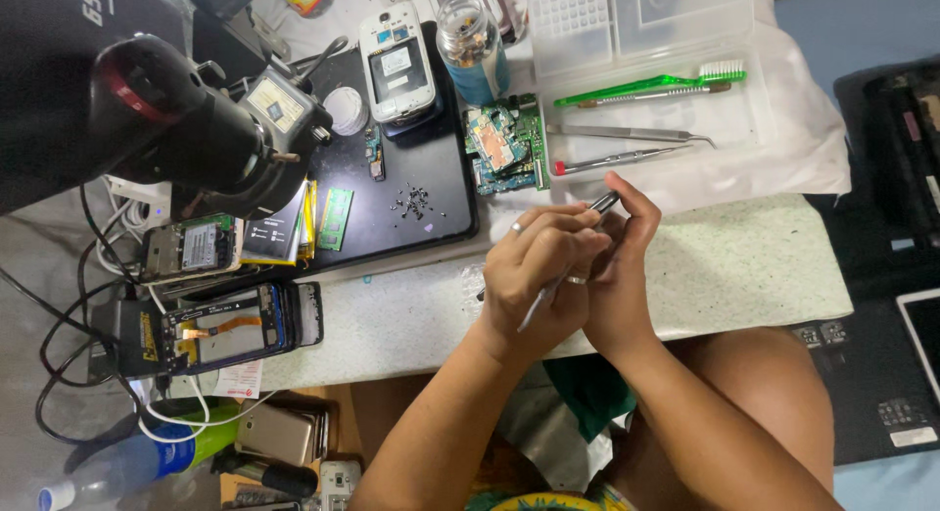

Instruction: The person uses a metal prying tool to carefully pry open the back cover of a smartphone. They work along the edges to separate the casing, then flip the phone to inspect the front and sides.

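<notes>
- Workbench: pale speckled top, crowded at the far side; both hands are held together over its near edge
- Black mat: lies left of centre and carries a heap of small screws and an opened white phone
- Clear plastic tray: at the far right, with a green toothbrush and metal tweezers resting on it
- Circuit board: green, sits between mat and tray
- Left hand: fingers closed around a thin metal tool that runs slantwise through the fist
- Right hand: pressed against the left, fingers curled on a small dark part pinched at the fingertips; what the part is cannot be told
- Opened phones: stacked at the left edge among black cables
</notes>
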